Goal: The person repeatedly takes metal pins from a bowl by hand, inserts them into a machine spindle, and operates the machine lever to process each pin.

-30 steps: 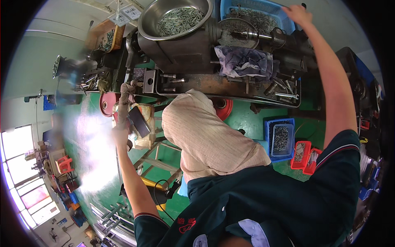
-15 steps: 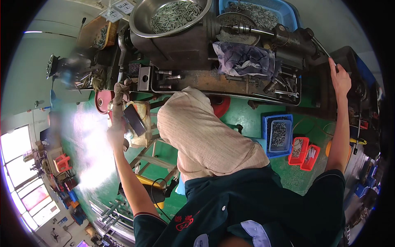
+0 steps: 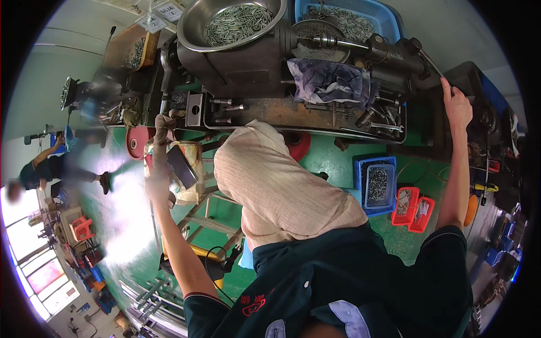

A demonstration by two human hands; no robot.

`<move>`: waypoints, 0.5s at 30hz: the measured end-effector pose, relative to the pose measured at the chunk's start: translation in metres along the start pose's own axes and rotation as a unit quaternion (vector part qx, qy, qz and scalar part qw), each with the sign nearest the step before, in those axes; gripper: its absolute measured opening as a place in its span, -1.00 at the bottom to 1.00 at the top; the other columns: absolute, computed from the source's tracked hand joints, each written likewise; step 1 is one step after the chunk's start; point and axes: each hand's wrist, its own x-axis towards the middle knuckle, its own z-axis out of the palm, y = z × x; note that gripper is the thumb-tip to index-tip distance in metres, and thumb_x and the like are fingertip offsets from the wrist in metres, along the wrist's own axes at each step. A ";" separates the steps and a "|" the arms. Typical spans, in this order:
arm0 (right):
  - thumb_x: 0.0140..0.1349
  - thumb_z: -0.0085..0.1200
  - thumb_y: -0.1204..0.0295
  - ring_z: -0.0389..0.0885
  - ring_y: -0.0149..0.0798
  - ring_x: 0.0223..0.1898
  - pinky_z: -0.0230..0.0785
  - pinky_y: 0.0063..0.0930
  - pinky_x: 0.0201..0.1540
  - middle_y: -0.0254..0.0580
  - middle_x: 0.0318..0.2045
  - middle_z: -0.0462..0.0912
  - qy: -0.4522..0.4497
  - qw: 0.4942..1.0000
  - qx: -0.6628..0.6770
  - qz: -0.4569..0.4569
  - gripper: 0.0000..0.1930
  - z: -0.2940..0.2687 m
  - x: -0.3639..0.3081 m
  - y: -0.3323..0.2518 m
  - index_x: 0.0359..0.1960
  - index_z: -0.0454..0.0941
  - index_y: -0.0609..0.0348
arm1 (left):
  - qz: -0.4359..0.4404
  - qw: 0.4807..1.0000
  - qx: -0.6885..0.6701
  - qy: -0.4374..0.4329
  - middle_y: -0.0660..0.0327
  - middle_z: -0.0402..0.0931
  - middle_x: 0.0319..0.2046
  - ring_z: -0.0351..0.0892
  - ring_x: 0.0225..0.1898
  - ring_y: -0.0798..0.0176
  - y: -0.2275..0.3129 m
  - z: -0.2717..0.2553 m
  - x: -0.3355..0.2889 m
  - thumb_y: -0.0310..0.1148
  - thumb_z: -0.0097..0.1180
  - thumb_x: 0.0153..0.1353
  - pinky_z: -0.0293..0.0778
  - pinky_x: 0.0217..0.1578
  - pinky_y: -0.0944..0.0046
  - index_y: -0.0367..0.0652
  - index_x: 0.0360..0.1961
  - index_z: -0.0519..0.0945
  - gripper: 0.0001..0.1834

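Observation:
My left hand (image 3: 162, 130), in a greyish-brown glove, is closed around the lower end of a metal lever (image 3: 164, 106) at the left of the machine. My bare right hand (image 3: 459, 108) grips a slim metal lever (image 3: 431, 63) that slants from the black shaft end at the machine's right. Between them stands the dark bench machine (image 3: 239, 76), with a horizontal spindle (image 3: 344, 42) over a round tray of shavings. A purple-and-white cloth (image 3: 329, 81) is draped on its front. Along the tray (image 3: 282, 110) below lie metal sockets, bits and a wrench (image 3: 389, 128).
A steel bowl (image 3: 186, 28) of metal pins and a blue basket (image 3: 389, 22) of small parts stand on top. Blue bins (image 3: 360, 174) and red boxes (image 3: 414, 211) sit on the green floor at right. A dark phone-like slab (image 3: 182, 167) lies left of my covered lap.
Another person has come into view at the far left. My right hand and its lever appear slightly farther left, along with a small shift of the whole view. Both grips stay the same.

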 end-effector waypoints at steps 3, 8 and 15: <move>-0.01 -0.32 -0.31 0.49 0.04 -0.20 0.32 -0.21 -0.16 0.07 -0.32 0.55 -0.011 1.000 -0.001 0.011 -0.27 -0.002 0.000 0.002 -0.17 0.52 0.09 | -0.007 1.000 -0.022 -0.013 0.04 0.47 -0.69 0.40 -0.62 0.29 0.011 -0.002 -0.002 -0.31 0.14 -0.12 0.34 -0.49 0.23 -0.40 -0.52 0.53 -0.72; 0.05 -0.30 -0.24 0.47 0.06 -0.18 0.30 -0.20 -0.15 0.05 -0.28 0.54 -0.030 0.999 0.037 -0.018 -0.33 0.005 0.000 0.002 -0.16 0.49 0.12 | -0.011 1.000 -0.024 0.005 0.03 0.47 -0.69 0.41 -0.62 0.29 0.003 -0.008 -0.004 -0.30 0.14 -0.12 0.34 -0.49 0.23 -0.41 -0.52 0.53 -0.70; 0.03 -0.04 0.07 0.46 -0.17 -0.18 0.34 -0.18 -0.29 -0.30 -0.30 0.52 0.279 0.954 -0.037 -0.106 -0.66 0.015 0.052 -0.027 -0.19 0.45 -0.13 | 0.007 0.997 -0.071 -0.012 0.05 0.45 -0.70 0.40 -0.60 0.33 0.022 -0.009 -0.006 -0.35 0.13 -0.13 0.34 -0.49 0.24 -0.42 -0.52 0.52 -0.73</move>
